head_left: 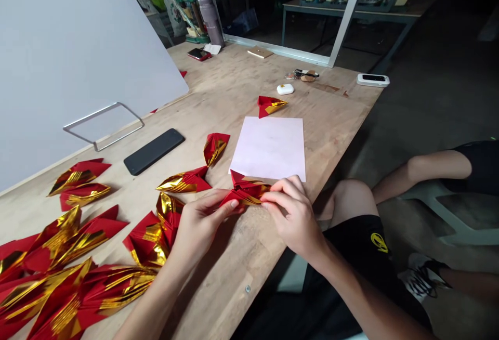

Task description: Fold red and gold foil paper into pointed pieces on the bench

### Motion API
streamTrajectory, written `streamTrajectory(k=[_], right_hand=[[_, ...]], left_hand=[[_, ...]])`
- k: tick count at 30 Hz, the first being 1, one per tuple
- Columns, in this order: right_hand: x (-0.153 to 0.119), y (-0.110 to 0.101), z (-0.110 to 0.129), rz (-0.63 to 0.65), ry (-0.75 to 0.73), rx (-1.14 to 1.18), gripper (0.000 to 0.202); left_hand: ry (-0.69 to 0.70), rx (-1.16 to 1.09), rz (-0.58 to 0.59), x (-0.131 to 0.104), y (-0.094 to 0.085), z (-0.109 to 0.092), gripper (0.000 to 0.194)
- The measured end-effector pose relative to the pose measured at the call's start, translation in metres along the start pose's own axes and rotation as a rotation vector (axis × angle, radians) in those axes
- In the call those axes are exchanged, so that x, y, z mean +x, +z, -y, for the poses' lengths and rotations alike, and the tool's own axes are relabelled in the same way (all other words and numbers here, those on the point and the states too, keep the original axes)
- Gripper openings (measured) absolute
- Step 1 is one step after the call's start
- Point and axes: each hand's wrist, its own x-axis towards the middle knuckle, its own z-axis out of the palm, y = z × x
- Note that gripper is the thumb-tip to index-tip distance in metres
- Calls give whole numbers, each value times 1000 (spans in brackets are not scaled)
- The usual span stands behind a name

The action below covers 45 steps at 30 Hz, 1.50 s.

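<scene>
A folded red and gold paper piece [247, 190] is held between both hands, just below a white paper sheet [271, 147]. My left hand [206, 215] pinches its left end, thumb along the near side. At the right end, my right hand [290, 210] has its fingertips and thumb closed on the gold tip. Another folded piece [185, 180] lies just left of the held one, and one more [215, 147] sits behind it. Beyond the sheet rests a single folded piece [270, 105]. Several similar pieces [42, 288] are heaped at the lower left.
A black phone [154, 151] lies left of the sheet, near a large white board [78, 59] with a metal wire stand [103, 124]. Farther back are a white case [285, 89], keys [306, 75], a red phone [198, 54] and a bottle [210, 15]. Another person's leg [424, 171] shows at right.
</scene>
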Motion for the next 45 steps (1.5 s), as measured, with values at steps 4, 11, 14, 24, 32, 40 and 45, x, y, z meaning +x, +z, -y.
streamTrajectory(k=[4, 11, 14, 24, 32, 40, 45], right_hand=[[1, 1, 0, -1, -18, 43, 18], [-1, 1, 3, 31, -29, -39, 12], [-1, 3, 2, 45, -40, -33, 19], [3, 0, 1, 136, -20, 13, 15], [2, 6, 5, 147, -21, -40, 18], [2, 11, 18, 62, 146, -47, 5], [1, 22, 25, 16, 208, -78, 12]], left_hand=[[26, 53, 15, 1, -2, 1, 24], [89, 119, -4, 2, -5, 0, 18], [101, 116, 23, 3, -9, -2, 15], [72, 46, 63, 6, -8, 4, 20], [91, 119, 70, 5, -5, 5, 17], [69, 87, -9, 1, 5, 5, 20], [158, 159, -46, 1, 6, 6, 15]])
